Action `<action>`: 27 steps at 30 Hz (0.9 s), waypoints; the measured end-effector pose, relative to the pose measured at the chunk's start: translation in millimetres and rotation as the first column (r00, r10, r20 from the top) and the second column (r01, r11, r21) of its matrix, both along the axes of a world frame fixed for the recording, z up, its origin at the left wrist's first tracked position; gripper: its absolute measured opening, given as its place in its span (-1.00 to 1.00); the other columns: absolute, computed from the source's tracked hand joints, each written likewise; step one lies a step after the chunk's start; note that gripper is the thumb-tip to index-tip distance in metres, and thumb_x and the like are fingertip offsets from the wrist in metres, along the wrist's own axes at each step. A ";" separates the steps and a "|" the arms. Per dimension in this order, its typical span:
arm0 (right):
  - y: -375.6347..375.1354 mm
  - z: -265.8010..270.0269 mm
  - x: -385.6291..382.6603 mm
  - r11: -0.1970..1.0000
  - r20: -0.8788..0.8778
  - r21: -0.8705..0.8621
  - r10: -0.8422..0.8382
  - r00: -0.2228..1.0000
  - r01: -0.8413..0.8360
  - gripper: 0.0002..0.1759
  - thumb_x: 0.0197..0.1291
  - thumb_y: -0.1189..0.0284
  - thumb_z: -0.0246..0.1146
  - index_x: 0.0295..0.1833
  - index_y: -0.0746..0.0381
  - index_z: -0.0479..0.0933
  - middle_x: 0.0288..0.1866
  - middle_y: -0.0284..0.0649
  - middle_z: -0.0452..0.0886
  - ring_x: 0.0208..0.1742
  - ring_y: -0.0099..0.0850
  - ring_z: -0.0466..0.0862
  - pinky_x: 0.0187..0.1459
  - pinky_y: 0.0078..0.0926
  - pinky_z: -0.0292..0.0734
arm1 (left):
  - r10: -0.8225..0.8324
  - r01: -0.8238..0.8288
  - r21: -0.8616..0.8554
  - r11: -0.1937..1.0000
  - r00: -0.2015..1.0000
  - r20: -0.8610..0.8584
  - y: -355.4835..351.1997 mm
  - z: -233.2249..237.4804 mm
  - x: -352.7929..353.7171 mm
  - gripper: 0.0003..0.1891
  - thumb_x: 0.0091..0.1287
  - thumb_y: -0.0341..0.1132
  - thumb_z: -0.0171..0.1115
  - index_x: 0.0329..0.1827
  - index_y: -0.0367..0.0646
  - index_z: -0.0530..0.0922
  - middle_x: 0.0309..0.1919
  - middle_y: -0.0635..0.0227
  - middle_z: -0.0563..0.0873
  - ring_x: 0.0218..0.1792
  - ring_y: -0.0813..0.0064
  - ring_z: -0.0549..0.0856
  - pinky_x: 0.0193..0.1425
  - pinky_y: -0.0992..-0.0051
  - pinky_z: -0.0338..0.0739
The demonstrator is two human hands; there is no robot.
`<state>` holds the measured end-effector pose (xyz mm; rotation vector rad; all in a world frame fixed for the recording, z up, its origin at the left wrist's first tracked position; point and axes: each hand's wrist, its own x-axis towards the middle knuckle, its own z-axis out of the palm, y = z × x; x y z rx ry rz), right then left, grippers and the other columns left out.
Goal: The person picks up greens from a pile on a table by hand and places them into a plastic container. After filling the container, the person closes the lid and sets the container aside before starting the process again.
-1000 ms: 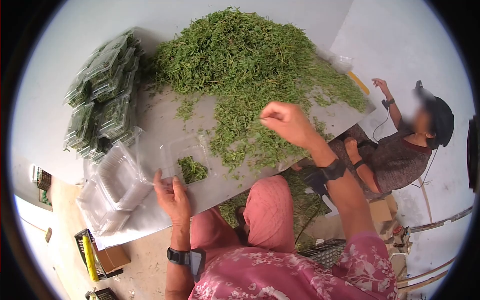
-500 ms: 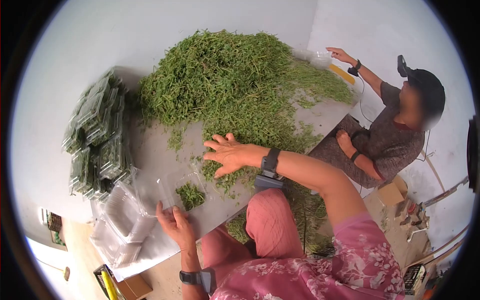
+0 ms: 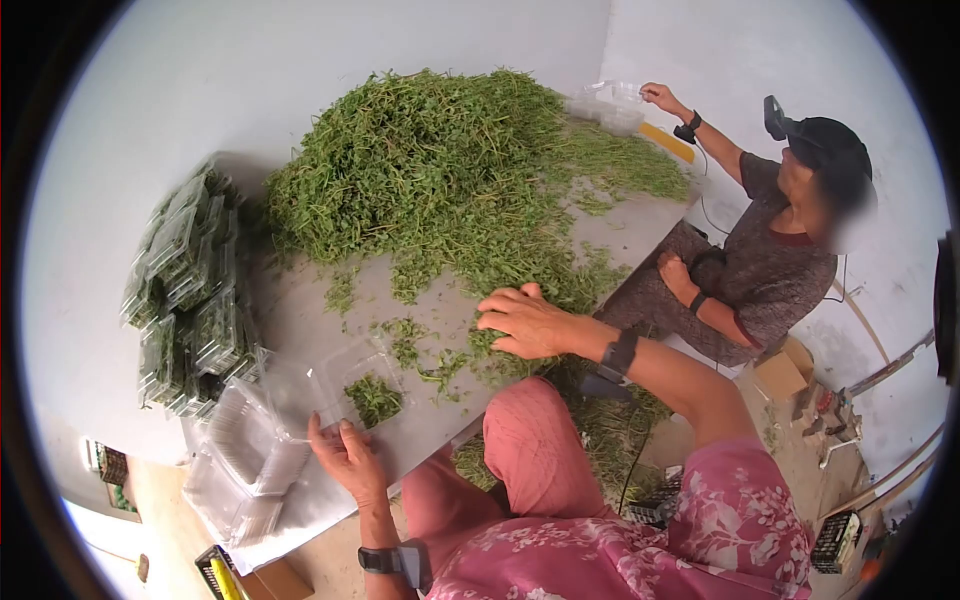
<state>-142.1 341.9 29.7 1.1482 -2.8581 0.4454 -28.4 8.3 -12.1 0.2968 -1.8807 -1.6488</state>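
My left hand (image 3: 343, 455) rests on the near edge of an open clear plastic clamshell box (image 3: 350, 385) that holds a small clump of green herbs. My right hand (image 3: 528, 322) lies palm down, fingers curled, on loose herbs (image 3: 500, 345) at the table's near edge, raking them together. A big heap of the same green herbs (image 3: 440, 170) covers the far part of the grey table (image 3: 310, 320).
Filled clamshell boxes (image 3: 185, 290) are stacked at the left, with empty clear boxes (image 3: 245, 450) nested below them. Another person (image 3: 770, 260) sits at the right, a hand on a clear box (image 3: 610, 100) at the far corner. Herbs litter the floor under the table.
My right hand dropped from a raised pinch onto the table herbs, then drew back toward me along the near edge. The other person's raised hand moved to the far clear box.
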 end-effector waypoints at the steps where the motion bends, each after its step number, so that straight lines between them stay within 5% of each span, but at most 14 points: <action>1: 8.7 -2.7 7.6 1.000 -0.023 -0.019 -0.017 1.000 0.017 -0.61 0.31 0.24 0.27 0.21 0.07 0.48 0.32 -0.25 0.39 0.42 -0.33 0.27 0.29 -0.15 0.00 | 0.002 -0.002 0.002 1.000 1.000 0.008 1.2 2.7 0.4 -0.49 0.50 -0.35 0.13 0.43 -0.28 0.23 -0.27 0.36 0.52 -0.50 0.67 0.50 -0.51 0.64 0.41; 10: 75.3 -3.9 72.7 0.974 -0.057 -0.037 -0.226 0.972 0.225 -0.64 0.14 0.44 0.38 0.06 0.05 0.52 0.19 -0.29 0.42 0.34 -0.29 0.32 0.19 -0.18 0.10 | -0.015 0.014 0.004 1.000 0.999 0.030 -0.4 3.4 0.9 -0.46 0.47 -0.40 0.11 0.45 -0.35 0.19 -0.30 0.38 0.51 -0.50 0.66 0.51 -0.45 0.62 0.44; 16: 104.4 17.0 94.0 0.938 0.139 0.057 -0.348 0.927 0.343 -0.84 0.16 0.44 0.35 -0.14 0.17 0.58 0.01 -0.27 0.47 0.08 -0.27 0.48 0.10 -0.15 0.23 | -0.015 0.015 -0.001 1.000 0.999 0.046 2.1 10.5 2.5 -0.47 0.47 -0.41 0.11 0.44 -0.38 0.19 -0.32 0.39 0.52 -0.51 0.67 0.51 -0.47 0.63 0.43; 19: 101.4 33.4 78.8 0.909 0.074 -0.119 -0.392 0.917 0.398 -0.86 0.20 0.39 0.33 -0.18 0.21 0.59 -0.04 -0.26 0.49 0.00 -0.27 0.52 0.08 -0.13 0.27 | -0.011 0.011 0.004 1.000 0.998 0.066 5.5 15.8 4.0 -0.47 0.47 -0.42 0.11 0.43 -0.40 0.19 -0.33 0.39 0.52 -0.52 0.68 0.51 -0.49 0.64 0.43; 24: 55.8 45.9 22.2 0.940 -0.098 -0.133 -0.327 0.940 0.313 -0.63 0.24 0.28 0.31 0.13 0.15 0.53 0.24 -0.13 0.42 0.26 -0.16 0.40 0.20 -0.11 0.21 | -0.015 0.016 -0.036 0.999 1.000 0.024 1.4 7.1 1.1 -0.50 0.49 -0.36 0.11 0.41 -0.34 0.24 -0.33 0.38 0.51 -0.51 0.67 0.50 -0.52 0.63 0.42; 27: 21.9 33.2 -26.3 0.953 -0.097 -0.046 -0.303 0.948 0.300 -0.48 0.30 0.18 0.28 0.31 0.12 0.46 0.40 -0.14 0.30 0.36 -0.14 0.27 0.27 -0.04 0.12 | 0.000 0.001 -0.060 0.998 1.000 0.023 4.6 14.9 2.5 -0.50 0.45 -0.47 0.08 0.40 -0.46 0.21 -0.36 0.36 0.53 -0.52 0.67 0.52 -0.46 0.62 0.45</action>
